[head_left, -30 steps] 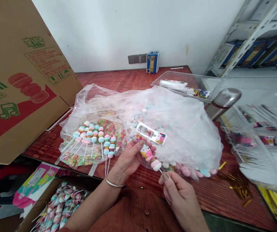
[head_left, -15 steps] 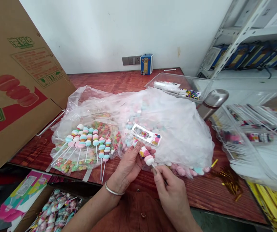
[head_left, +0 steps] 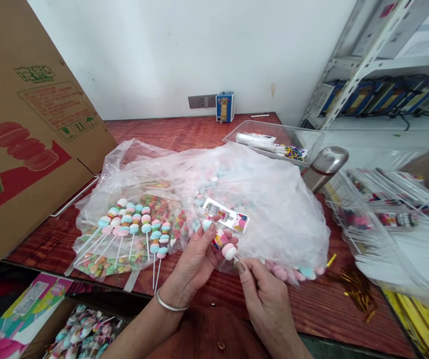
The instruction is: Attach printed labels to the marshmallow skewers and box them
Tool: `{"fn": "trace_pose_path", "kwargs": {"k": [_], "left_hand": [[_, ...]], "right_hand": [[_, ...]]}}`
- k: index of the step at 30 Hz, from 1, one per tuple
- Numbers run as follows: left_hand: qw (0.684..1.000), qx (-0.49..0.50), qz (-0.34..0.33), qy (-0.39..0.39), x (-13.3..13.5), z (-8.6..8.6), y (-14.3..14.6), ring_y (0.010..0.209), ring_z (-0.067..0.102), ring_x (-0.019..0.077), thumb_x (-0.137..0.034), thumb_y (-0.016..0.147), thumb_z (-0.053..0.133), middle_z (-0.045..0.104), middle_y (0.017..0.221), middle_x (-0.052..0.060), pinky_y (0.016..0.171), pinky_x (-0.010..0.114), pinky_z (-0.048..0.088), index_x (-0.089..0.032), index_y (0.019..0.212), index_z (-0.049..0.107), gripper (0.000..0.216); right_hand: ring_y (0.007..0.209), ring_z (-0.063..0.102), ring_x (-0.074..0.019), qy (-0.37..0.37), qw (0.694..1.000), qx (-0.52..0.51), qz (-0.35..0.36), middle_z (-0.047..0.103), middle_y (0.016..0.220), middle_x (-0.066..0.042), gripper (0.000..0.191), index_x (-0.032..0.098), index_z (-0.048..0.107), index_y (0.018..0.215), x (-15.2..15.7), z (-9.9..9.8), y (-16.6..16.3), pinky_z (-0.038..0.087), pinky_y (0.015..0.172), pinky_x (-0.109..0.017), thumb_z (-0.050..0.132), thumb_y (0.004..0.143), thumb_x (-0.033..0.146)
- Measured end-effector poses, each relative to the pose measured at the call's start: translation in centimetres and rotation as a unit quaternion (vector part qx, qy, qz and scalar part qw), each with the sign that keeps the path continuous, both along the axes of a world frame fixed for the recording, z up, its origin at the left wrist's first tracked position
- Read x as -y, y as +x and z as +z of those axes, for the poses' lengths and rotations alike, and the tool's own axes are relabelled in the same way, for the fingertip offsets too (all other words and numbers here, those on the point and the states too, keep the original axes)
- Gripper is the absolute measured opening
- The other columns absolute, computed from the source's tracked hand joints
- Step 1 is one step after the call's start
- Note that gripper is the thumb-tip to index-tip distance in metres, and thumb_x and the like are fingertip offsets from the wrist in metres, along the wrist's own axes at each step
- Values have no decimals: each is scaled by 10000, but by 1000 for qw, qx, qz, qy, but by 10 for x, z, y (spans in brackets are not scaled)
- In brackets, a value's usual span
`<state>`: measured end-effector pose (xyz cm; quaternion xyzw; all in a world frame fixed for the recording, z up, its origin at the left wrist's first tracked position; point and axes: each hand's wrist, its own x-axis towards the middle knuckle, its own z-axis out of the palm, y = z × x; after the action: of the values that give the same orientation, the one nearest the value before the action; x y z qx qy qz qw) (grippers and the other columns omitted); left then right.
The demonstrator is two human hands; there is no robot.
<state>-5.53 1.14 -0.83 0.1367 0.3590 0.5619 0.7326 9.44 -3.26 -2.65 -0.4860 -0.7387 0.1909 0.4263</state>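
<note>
My left hand is closed round a small printed clear sleeve with a pastel candy skewer going into it. My right hand pinches the white stick at the skewer's lower end, just below the pink bottom piece. Both hands work at the near edge of the red wooden table. Left of them, several finished-looking candy skewers lie in a fan on a clear plastic bag. A big crumpled plastic bag of loose pastel candies lies right behind the hands.
A large cardboard box leans at the left. A clear tray and a steel flask stand at the back right. Bins of empty sleeves fill the right side. Below the table edge, a box holds wrapped skewers.
The skewer has slid further up into the sleeve in my left hand, and my right hand has moved up the stick towards it. The camera view has shifted slightly.
</note>
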Motion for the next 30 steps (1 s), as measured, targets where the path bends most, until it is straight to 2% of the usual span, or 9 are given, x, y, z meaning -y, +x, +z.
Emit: {"fn": "trace_pose_path", "kwargs": {"k": [4, 7, 11, 16, 19, 21, 24, 27, 30], "left_hand": [[999, 15, 20, -42, -2, -1, 4, 740, 723, 212, -330, 838, 699, 725, 805, 75, 667, 308, 592, -132, 955, 623, 242], [998, 14, 44, -51, 0, -2, 13, 746, 721, 208, -329, 831, 708, 727, 800, 75, 753, 354, 599, -128, 865, 615, 224], [999, 10, 35, -40, 5, -4, 21, 795, 723, 210, -354, 814, 727, 732, 845, 83, 809, 368, 589, -134, 884, 617, 255], [998, 42, 43, -24, -1, -6, 17, 836, 714, 201, -283, 817, 728, 719, 946, 82, 840, 378, 581, -154, 1014, 616, 261], [997, 68, 44, -21, -5, -5, 15, 786, 698, 163, -249, 829, 712, 696, 878, 50, 844, 360, 579, -150, 1058, 617, 267], [997, 76, 31, -11, -4, -5, 17, 773, 691, 155, -252, 830, 711, 680, 827, 37, 860, 360, 571, -136, 1010, 628, 230], [997, 79, 18, 18, 2, -7, 23, 787, 692, 159, -302, 822, 721, 676, 827, 30, 887, 362, 553, -138, 926, 633, 213], [996, 79, -10, 29, 9, -9, 31, 813, 697, 178, -351, 822, 716, 675, 818, 32, 852, 334, 549, -143, 913, 636, 241], [997, 77, -25, 14, 13, -10, 37, 842, 699, 198, -353, 820, 717, 678, 804, 40, 834, 328, 544, -142, 906, 640, 241]], "right_hand": [[558, 548, -124, -37, 999, -28, 4, 599, 640, 30, 229, 202, 566, 810, 0, 3, 0, 395, 545, -215, 431, 995, 212], [556, 556, -139, 39, 998, 31, -24, 619, 644, 9, 203, 183, 593, 844, 0, -1, -2, 381, 566, -248, 449, 988, 185], [526, 542, -165, 185, 969, 151, -62, 660, 651, -26, 132, 156, 618, 913, 0, -8, -5, 333, 582, -308, 499, 970, 146], [553, 562, -169, 181, 967, 165, -75, 665, 676, -30, 112, 130, 619, 981, -1, -12, -6, 340, 595, -315, 509, 966, 145], [529, 537, -169, 183, 966, 170, -69, 635, 632, -20, 131, 147, 624, 929, -2, -11, -4, 326, 577, -315, 498, 965, 140], [528, 536, -166, 154, 976, 144, -61, 630, 625, -21, 175, 157, 623, 891, -2, -10, -3, 324, 561, -308, 471, 976, 159], [565, 558, -149, 9, 1000, 17, -22, 634, 651, -14, 265, 180, 595, 813, 1, -7, -3, 372, 558, -269, 415, 1002, 223], [579, 559, -146, -140, 984, -108, -13, 603, 614, 12, 314, 192, 592, 806, 0, -8, -6, 402, 540, -243, 395, 1015, 321], [561, 558, -154, -183, 973, -136, -23, 581, 569, 22, 337, 182, 625, 851, -7, -8, -11, 411, 520, -246, 395, 1013, 369]]}}
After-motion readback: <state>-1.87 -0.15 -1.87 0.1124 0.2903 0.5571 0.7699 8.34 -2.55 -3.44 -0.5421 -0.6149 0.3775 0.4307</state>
